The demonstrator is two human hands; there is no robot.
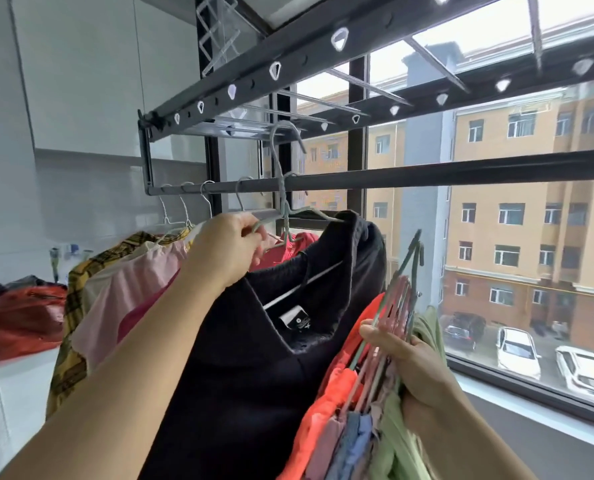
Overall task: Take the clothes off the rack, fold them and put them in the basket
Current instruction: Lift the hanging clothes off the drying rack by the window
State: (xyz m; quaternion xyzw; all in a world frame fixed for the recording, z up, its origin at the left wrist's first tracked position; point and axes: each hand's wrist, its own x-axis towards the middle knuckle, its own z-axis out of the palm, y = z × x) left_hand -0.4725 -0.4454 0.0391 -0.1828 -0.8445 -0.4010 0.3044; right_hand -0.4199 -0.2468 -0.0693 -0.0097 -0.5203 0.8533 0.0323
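Note:
My left hand [228, 249] grips a grey wire hanger [283, 188] that carries a black garment [254, 358]; its hook sits above the dark rack rail [427, 176], off it. My right hand [411, 367] holds a bundle of several hangers [397, 306] with orange, blue, mauve and green clothes [354, 424] hanging from them. On the rail to the left still hang a red garment [297, 242], a pink one [125, 292] and a yellow plaid shirt [77, 299]. No basket is in view.
A ceiling-mounted drying frame [288, 60] with holes runs overhead. A large window [517, 237] and its sill [538, 420] are on the right. A red bag [25, 317] lies on a white ledge at the left, by a white tiled wall.

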